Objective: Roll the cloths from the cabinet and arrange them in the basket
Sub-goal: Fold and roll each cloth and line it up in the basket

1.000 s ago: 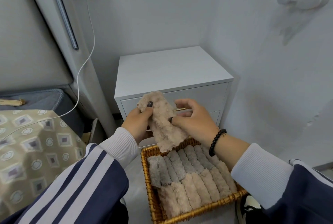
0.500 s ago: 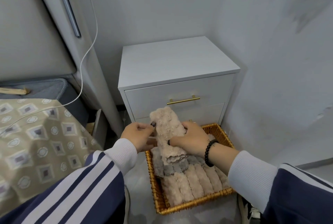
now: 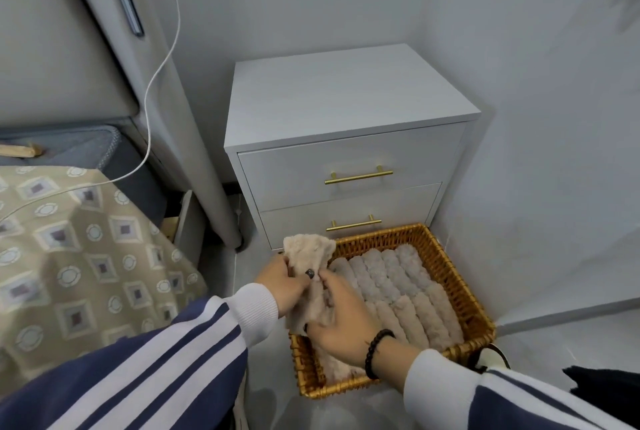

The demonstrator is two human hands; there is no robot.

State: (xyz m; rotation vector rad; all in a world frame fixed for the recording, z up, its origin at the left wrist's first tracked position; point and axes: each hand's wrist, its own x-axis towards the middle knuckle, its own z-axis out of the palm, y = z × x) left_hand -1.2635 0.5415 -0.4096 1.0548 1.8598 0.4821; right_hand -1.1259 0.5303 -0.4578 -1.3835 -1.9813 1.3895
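Lower now, cloth (image 3: 308, 253) in both hands (image 3: 313, 294), perhaps half-rolled.

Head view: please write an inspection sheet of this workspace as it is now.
Surface: grey floor; cabinet top bare.
Job's things: wicker basket on the floor before the cabinet, holding rolled cloths in rows; one beige cloth held over its left edge.
Clutter: nothing seen.
Grips: left hand and right hand both pinch the beige cloth.
Cables: white cable hangs down the wall onto the patterned bedding.
Surroundings: both drawers shut; grey walls.
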